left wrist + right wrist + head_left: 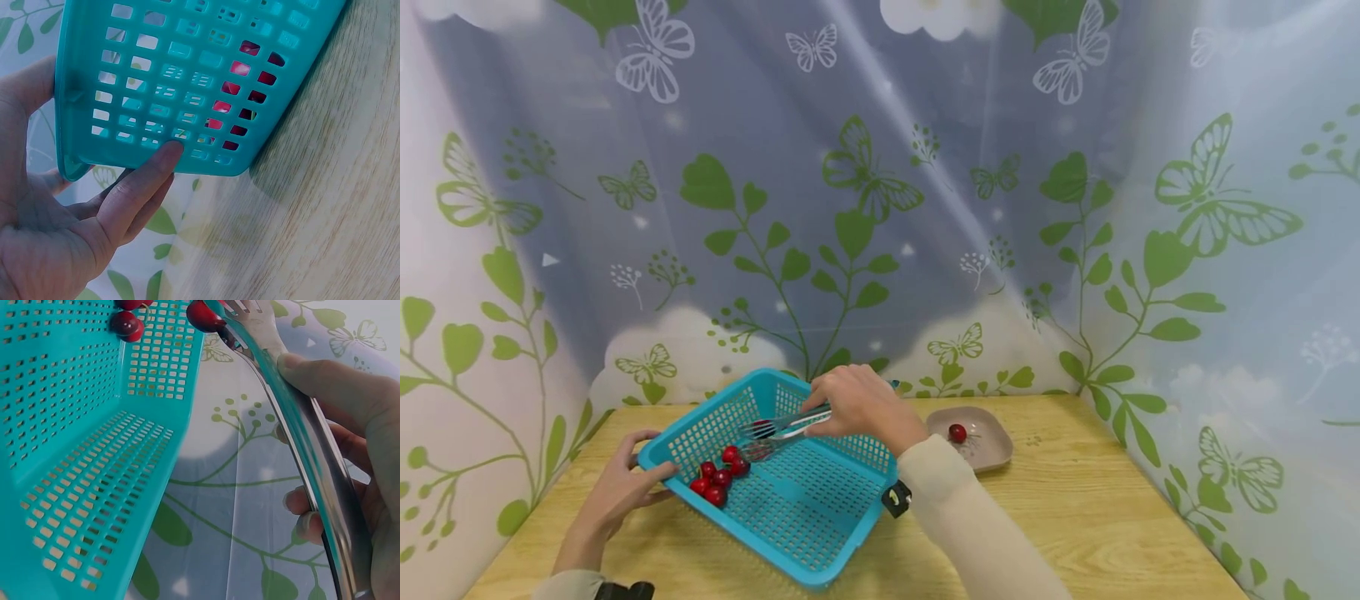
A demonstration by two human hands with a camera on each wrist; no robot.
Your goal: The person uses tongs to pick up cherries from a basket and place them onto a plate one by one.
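Observation:
The left hand [617, 483] holds the blue plastic basket [737, 536] by its left corner, thumb over the rim, fingers against the perforated outer wall. Several red cherries [721, 479] lie together inside, near that corner; they also show through the wall holes in the left wrist view. In the right hand [861, 404] is a pair of metal tongs [306, 434] with fork-shaped ends, gripped along its arms. One cherry [204, 315] sits between the tong tips, over the basket interior in the head view.
A beige dish [996, 454] with a single stemmed cherry [957, 432] stands to the right of the basket. Wooden tabletop [1097, 500] lies beneath. A curtain [880, 208] printed with leaves and butterflies rises behind and at both sides.

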